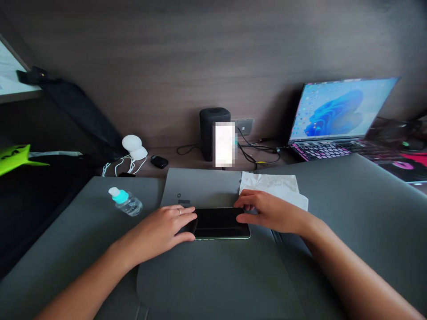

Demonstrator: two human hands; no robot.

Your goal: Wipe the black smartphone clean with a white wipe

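Note:
A smartphone [220, 223] with a dark screen lies face up and crosswise in front of me, over a grey laptop-like flat panel [207, 266]. My left hand [171, 224], with a ring on one finger, grips its left end, thumb at the near edge and fingers at the far edge. At the far right corner, my right hand [267, 211] has its fingers curled and its thumb on the phone; whether a thin film is between them does not show. Just beyond the right hand lies a white tissue [275, 184].
A clear spray bottle [128, 202] with a turquoise collar stands at left. Along the wall are a white rounded device [133, 146], a small black case [159, 162], a black speaker [207, 133] and cables [248, 155]. An open laptop [333, 115] stands at back right.

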